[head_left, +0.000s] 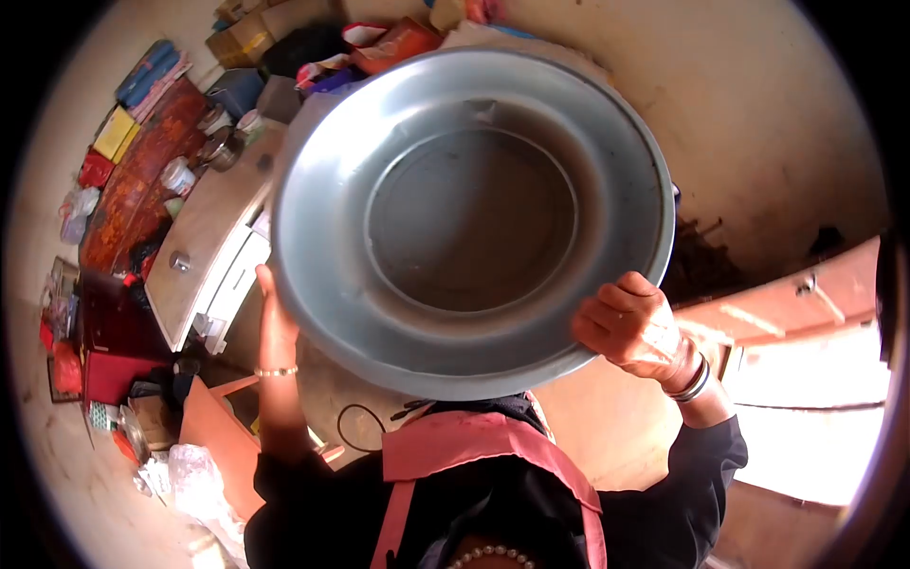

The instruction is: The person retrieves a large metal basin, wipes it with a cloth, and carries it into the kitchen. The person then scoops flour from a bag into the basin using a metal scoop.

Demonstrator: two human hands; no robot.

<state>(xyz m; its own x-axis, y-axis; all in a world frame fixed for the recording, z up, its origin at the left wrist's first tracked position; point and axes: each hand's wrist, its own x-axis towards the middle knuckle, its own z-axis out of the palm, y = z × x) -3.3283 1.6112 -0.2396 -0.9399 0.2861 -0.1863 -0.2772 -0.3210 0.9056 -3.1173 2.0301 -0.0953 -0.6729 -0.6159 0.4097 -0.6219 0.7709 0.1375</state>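
Note:
A large round grey metal basin (327, 237) is raised in front of my chest, its hollow side facing me. Dents mark its upper inner wall, and shadow covers part of the flat bottom. My right hand (630, 327) grips the lower right rim, with its fingers curled over the edge. At the lower left side, my left hand (276, 303) holds the basin from outside; the thumb shows along the edge, while the other fingers are hidden behind the metal.
A long table (204, 251) with cups and pots runs along the left. Boxes (239, 43) and bags are piled at the back. An orange-pink door panel (815, 289) stands at right by a bright opening. A black cable (353, 446) lies on the floor.

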